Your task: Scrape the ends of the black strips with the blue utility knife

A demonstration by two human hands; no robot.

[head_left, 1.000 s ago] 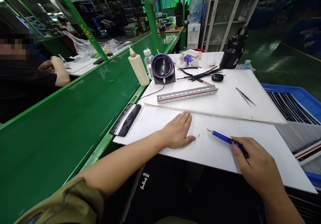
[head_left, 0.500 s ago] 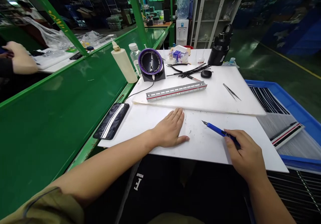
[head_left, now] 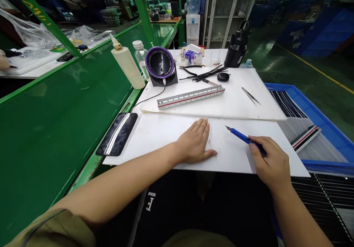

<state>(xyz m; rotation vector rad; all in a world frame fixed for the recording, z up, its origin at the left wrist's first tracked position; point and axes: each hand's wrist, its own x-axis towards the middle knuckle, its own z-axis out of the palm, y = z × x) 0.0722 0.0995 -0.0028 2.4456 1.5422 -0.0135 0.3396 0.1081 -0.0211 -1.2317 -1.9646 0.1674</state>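
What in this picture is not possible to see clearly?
All in the head view:
- Rear of the blue tool: hidden inside the right hand.
- Board under the left hand: covered by the palm.
- Phone screen: only glare.
- Black bottle label: too small.

An olive short sleeve (head_left: 55,228) ends well back from the fingers (head_left: 203,127) of the left hand (head_left: 195,147); black lap clothing (head_left: 193,202) bears a white F (head_left: 151,203).

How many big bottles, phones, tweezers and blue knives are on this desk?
Big bottles: 3 (cream bottle, clear bottle, black flask)
Phone: 1
Tweezers: 1
Blue knife: 1, held in the right hand
Total: 6
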